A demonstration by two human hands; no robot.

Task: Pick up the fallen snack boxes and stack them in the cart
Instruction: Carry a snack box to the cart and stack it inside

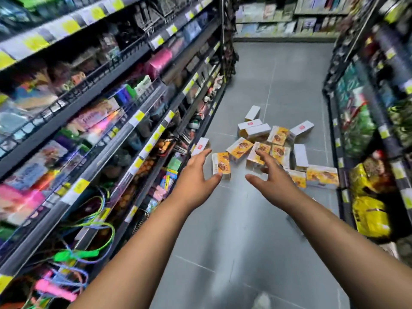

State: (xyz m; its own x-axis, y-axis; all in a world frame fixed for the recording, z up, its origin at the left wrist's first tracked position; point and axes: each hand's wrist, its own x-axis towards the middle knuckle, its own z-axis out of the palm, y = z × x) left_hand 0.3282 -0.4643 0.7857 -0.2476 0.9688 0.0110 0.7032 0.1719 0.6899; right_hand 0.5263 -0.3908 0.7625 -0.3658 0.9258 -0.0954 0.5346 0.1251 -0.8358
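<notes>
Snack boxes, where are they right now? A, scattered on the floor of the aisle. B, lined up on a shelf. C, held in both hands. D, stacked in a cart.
A: the snack boxes lie scattered on the grey floor, while the left hand and right hand reach toward them with fingers spread, holding nothing.
</notes>
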